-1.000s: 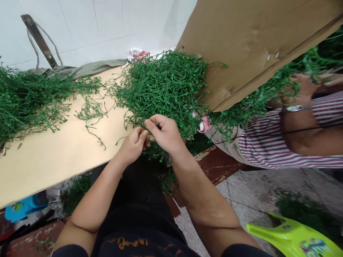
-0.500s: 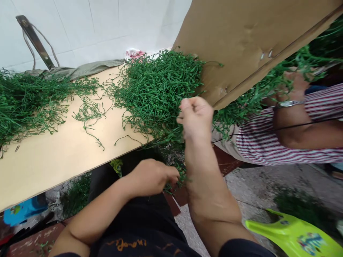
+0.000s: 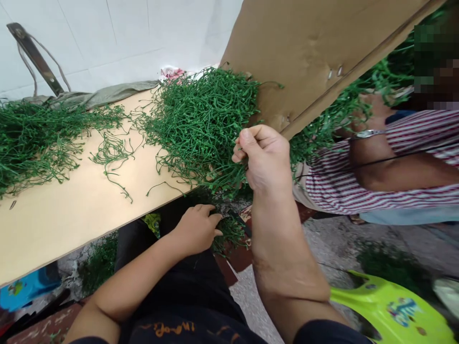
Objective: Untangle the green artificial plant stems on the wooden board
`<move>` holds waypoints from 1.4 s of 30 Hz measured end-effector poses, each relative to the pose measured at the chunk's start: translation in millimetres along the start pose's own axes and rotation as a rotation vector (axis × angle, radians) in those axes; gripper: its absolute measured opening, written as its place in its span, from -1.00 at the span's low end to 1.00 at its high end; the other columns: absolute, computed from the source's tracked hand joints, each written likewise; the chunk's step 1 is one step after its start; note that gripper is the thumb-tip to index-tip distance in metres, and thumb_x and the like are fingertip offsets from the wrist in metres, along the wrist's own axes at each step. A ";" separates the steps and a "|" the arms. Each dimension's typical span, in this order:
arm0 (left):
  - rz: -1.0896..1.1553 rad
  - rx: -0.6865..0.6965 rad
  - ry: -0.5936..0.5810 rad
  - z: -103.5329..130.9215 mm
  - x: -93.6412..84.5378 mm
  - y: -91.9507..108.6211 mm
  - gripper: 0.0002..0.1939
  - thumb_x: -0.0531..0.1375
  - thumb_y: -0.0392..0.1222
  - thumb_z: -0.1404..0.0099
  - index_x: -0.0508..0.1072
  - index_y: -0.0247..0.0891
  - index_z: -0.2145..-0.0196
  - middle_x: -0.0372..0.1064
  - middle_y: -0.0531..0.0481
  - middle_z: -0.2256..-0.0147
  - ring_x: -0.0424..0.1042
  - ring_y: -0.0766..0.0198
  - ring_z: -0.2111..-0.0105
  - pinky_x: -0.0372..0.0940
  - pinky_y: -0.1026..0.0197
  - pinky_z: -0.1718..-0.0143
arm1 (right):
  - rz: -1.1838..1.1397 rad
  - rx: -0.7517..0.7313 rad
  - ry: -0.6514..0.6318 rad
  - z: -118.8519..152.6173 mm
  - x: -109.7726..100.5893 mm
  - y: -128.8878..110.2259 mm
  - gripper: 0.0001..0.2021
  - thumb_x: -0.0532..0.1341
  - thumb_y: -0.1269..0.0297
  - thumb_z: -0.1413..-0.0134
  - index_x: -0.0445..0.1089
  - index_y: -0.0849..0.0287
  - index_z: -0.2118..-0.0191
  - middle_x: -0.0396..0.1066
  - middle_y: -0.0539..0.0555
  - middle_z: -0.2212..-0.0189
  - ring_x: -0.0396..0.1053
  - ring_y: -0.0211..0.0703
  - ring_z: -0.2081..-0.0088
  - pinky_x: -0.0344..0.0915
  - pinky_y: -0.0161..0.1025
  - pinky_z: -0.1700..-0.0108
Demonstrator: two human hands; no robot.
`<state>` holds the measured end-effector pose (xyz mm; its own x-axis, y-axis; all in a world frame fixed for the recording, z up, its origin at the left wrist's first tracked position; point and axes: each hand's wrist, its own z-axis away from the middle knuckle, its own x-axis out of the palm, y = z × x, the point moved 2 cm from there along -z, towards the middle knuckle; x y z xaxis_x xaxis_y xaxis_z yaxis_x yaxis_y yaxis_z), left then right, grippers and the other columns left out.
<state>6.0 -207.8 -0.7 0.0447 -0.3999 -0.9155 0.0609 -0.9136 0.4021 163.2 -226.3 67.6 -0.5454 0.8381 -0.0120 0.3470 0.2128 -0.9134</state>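
A tangled heap of thin green plant stems (image 3: 204,114) with small knobby tips lies at the right end of the pale tabletop (image 3: 75,215). My right hand (image 3: 267,153) is raised at the heap's near right edge, thumb against curled fingers; whatever is between them cannot be made out. Lower and to the left, past the table edge, my left hand (image 3: 199,227) has its fingers apart with nothing visible in them. Beside its fingertips hangs or lies more green stem material (image 3: 231,234), low down near my lap.
More stems (image 3: 32,138) cover the table's left end, with a loose clump (image 3: 113,150) between. A cardboard sheet (image 3: 287,62) slopes up at right. Beyond it a co-worker's arm with a watch (image 3: 369,134) is among stems. A yellow-green stool (image 3: 398,310) stands lower right.
My left hand has drawn back left and slightly up, its fingers spreading from a closer grouping. My right hand stays near the heap's edge, fingers still curled. The view has shifted slightly right.
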 end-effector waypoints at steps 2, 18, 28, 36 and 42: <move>0.047 0.043 0.050 1.9 -11.5 1.3 -0.71 0.05 -0.18 -0.24 0.39 -0.30 0.11 0.32 -0.18 0.02 0.32 0.13 0.06 0.26 0.06 0.08 | 0.014 -0.003 0.010 0.4 -3.1 1.3 -0.62 0.19 -0.09 0.08 0.17 0.13 0.53 0.16 -0.08 0.62 0.06 -0.41 0.66 0.07 -0.35 0.63; 0.233 -0.168 0.578 -20.9 -59.5 -26.4 -0.59 0.03 0.04 -0.23 0.29 -0.33 0.12 0.27 -0.18 0.18 0.25 0.18 0.15 0.21 0.11 0.12 | 0.047 0.053 -0.247 20.7 20.6 -5.4 -0.61 0.21 -0.12 0.12 0.21 0.13 0.55 0.11 -0.10 0.69 0.06 -0.38 0.65 0.04 -0.34 0.62; 0.451 -0.170 0.445 -10.1 -58.9 -35.9 -0.63 -0.16 -0.08 -0.33 0.23 -0.26 0.52 0.22 0.04 0.54 0.22 0.34 0.46 0.13 0.27 0.38 | 0.070 0.068 -0.443 22.3 22.4 -0.6 -0.63 0.22 -0.08 0.13 0.33 0.18 0.52 0.27 -0.04 0.60 0.20 -0.31 0.54 0.18 -0.28 0.47; 0.249 0.092 0.346 -5.7 -37.7 -16.1 -0.56 -0.25 -0.07 -0.35 0.20 -0.26 0.57 0.18 0.00 0.58 0.21 0.31 0.48 0.14 0.22 0.35 | 0.062 0.093 -0.109 16.0 15.0 14.3 -0.63 0.18 -0.08 0.07 0.25 0.15 0.55 0.16 -0.08 0.69 0.06 -0.38 0.67 -0.01 -0.35 0.64; 0.168 0.139 0.392 -0.5 -39.5 -3.2 -0.52 -0.28 -0.07 -0.36 0.21 -0.26 0.58 0.17 0.00 0.61 0.20 0.31 0.52 0.11 0.22 0.40 | 0.137 0.005 -0.037 21.2 19.9 4.6 -0.62 0.12 -0.10 0.01 0.23 0.14 0.54 0.12 -0.08 0.66 0.06 -0.38 0.68 0.01 -0.34 0.65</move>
<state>4.6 -189.1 34.2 0.4185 -0.5101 -0.7514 -0.1133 -0.8502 0.5141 137.9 -219.3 54.5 -0.5212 0.8399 -0.1513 0.4160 0.0952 -0.9044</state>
